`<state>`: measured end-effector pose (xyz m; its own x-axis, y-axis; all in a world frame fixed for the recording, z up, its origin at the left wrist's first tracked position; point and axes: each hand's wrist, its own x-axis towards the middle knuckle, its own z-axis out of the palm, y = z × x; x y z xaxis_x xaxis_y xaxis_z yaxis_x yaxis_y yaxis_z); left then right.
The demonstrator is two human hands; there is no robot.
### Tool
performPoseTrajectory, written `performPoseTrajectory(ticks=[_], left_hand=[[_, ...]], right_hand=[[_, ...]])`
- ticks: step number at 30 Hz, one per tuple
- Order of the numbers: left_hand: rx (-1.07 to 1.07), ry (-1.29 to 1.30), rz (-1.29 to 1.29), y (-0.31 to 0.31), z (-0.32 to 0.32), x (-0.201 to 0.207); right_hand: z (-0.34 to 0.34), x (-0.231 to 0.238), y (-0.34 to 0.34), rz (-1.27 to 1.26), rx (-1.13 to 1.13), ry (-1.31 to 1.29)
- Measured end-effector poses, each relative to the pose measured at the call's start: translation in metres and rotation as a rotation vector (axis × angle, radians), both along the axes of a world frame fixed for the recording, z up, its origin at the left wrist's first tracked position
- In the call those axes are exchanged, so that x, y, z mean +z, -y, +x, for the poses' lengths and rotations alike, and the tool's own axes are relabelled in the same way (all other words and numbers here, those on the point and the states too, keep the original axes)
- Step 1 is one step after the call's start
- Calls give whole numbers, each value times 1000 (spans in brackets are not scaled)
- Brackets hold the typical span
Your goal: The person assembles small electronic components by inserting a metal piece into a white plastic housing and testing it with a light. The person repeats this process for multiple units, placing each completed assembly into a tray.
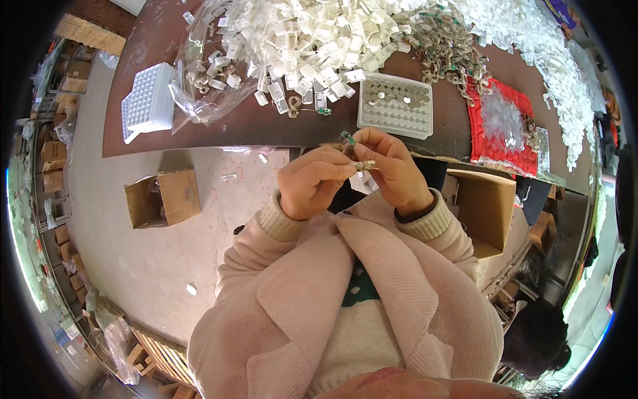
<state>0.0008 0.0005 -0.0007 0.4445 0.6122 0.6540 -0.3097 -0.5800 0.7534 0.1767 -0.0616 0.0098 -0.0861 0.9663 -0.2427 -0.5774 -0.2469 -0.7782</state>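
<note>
Just off the near edge of the brown table, both my hands meet around a small wired circuit board. My right hand [397, 174] pinches its green board [348, 138] between thumb and fingers. The fingers of my left hand [311, 181] are closed on the light coiled wire [365, 165] below it. My fingertips hide part of the wire and the board. Beyond my hands, a clear plastic tray [397, 130] holds rows of round silver discs [395, 92], with bare hollows in its nearer part.
A large heap of white plastic cases [312, 40] covers the far middle, beside bundled wired boards [448, 50]. Stacked white trays [149, 100] stand at left. A red padded sheet [508, 130] lies right. Cardboard boxes [179, 197] sit on the floor on both sides.
</note>
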Motion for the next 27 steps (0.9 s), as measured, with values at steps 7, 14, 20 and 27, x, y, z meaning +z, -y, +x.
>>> performPoseTrajectory(ticks=[7, 14, 20, 27], left_hand=[[43, -18, -67, -9, -3, 7], [-165, 149, -941, 3, -1, 12], [-232, 240, -1056, 6, 0, 9], [-89, 178, -966, 7, -4, 7]], right_hand=[[-2, 16, 4, 225, -242, 247], [2, 33, 2, 781, -250, 1275], [-8, 37, 10, 648, -318, 1185], [-14, 33, 10, 573, -354, 1223]])
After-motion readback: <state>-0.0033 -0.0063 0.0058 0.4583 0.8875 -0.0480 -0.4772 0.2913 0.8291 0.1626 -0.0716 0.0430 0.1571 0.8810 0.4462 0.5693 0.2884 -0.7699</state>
